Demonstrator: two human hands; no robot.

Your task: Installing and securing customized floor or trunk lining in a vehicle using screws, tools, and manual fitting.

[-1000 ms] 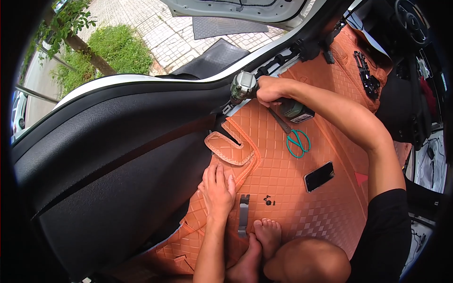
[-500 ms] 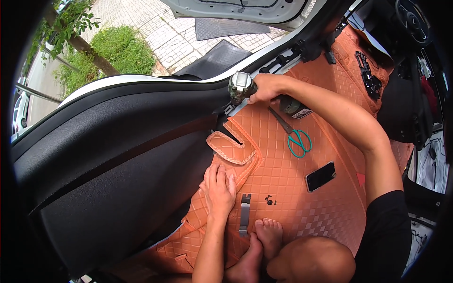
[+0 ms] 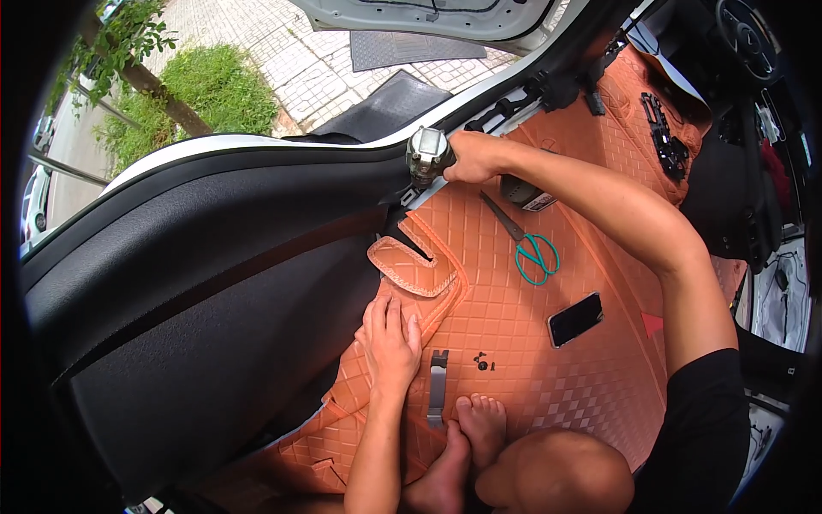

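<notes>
Drill (image 3: 426,154) is gripped in the right hand (image 3: 473,157), fingers wrapped round the handle. It is held at the opening's edge, ahead of the left hand (image 3: 392,343) and slightly to its right. Drill nose is pointed down; tip is hidden, so contact cannot be told. Battery (image 3: 524,193) is seen under the right wrist. A pale label is carried on its side, but the print is too small to be read.

Left hand is laid palm down on the orange quilted mat (image 3: 505,295), fingers extended and slightly parted, nothing gripped. Stitched flap (image 3: 411,267) is located just past its fingertips, with a dark slot cut beside it.

Scissors (image 3: 537,258), teal handles, are laid below the right hand, blades pointed up toward it and close to the battery. Phone (image 3: 575,319) is placed right of the left hand, below the right forearm; screen is dark, no text shown. Grey bar (image 3: 437,390) is set just right of the left wrist, notched end away from the body. Small black fasteners (image 3: 484,363) are grouped right of the bar.

Black side panel (image 3: 231,214) is located left of both hands. Black bracket (image 3: 664,137) is left on the orange covering, well right of the right hand. Beyond the drill, outside, black mats (image 3: 385,107) are laid on the paving (image 3: 300,60). Steering wheel (image 3: 747,38) is seen far right of both hands.
</notes>
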